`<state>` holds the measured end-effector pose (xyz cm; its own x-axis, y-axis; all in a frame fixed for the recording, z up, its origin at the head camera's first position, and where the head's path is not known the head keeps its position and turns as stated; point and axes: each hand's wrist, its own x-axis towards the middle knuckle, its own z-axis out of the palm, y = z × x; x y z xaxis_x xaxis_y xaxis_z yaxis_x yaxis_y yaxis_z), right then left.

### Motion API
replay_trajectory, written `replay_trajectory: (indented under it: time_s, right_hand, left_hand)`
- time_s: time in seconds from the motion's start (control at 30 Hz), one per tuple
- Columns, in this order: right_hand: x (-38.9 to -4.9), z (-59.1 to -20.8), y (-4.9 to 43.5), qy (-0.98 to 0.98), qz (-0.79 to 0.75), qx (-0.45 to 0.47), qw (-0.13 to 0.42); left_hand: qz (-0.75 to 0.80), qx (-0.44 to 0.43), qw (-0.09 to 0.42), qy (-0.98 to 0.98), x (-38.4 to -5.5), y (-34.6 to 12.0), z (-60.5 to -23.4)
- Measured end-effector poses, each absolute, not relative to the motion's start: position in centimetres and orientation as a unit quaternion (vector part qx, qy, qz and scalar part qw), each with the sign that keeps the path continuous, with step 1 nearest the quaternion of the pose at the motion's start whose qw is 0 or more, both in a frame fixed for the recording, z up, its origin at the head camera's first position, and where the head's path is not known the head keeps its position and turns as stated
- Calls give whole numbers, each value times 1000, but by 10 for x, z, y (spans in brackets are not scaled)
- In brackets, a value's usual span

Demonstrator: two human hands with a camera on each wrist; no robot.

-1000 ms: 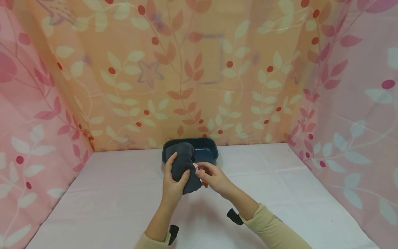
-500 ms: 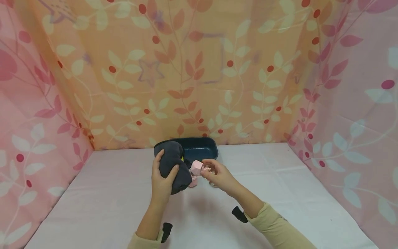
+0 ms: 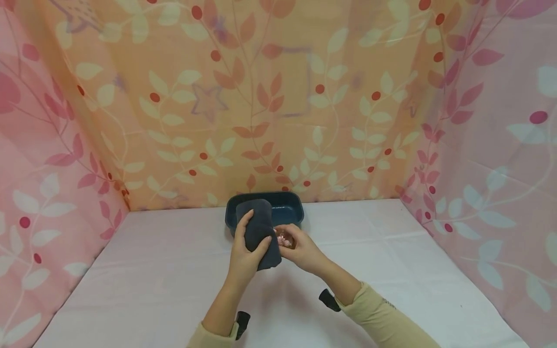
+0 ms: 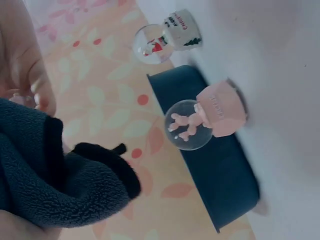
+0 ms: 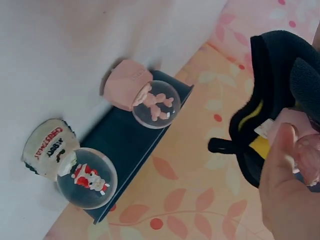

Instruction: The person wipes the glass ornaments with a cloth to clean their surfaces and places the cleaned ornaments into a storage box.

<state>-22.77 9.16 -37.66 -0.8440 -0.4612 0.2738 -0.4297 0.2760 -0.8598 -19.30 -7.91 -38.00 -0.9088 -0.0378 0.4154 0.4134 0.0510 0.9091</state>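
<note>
My left hand [image 3: 243, 256] grips a dark grey fleece cloth [image 3: 256, 224], thumb on its near face and fingers round its far side. The right wrist view shows its black edging, small loop and yellow inner side. My right hand [image 3: 306, 253] holds a pink-based snow globe [image 5: 307, 155] against the cloth's right side; the cloth partly hides its base. Two more snow globes stand on the table in the wrist views: one with a pink base [image 4: 223, 109] and balloon-dog figure, one with a white Christmas base [image 5: 50, 147] and red-and-white figure.
A dark blue rectangular tray [image 3: 296, 208] stands at the back of the white-covered table [image 3: 370, 251], behind the hands. Floral curtains [image 3: 348, 145] close off the back and both sides. In the head view the hands and cloth hide the standing globes.
Half a second ago the cloth was further left and the held globe's pink base showed apart from it. My left hand has brought the cloth back right, over the base.
</note>
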Motion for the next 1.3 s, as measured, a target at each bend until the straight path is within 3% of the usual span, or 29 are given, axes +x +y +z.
replay_trajectory:
  time_s: [0.2,0.47,0.6,0.8,1.0,1.3]
  right_hand:
    - [-228,-381,93,779,-547,-306,-10]
    - [-225,-383,99,755,-588,-290,-3]
    - [-225,-382,104,730,-632,-259,8]
    - [-229,-380,99,720,-646,-249,35]
    - [-229,-380,93,701,-661,-248,101]
    - [-230,-375,93,741,-622,-249,50]
  left_hand:
    - [-670,-121,193,-707,-195,-79,-382]
    - [-679,-68,231,-693,-200,-86,-388]
    - [-706,-41,215,-674,-199,-93,-386]
    - [-756,-86,148,-632,-194,-87,-383]
    - [-760,-87,161,-624,-194,-81,-389]
    - [-736,-75,183,-647,-195,-88,-381]
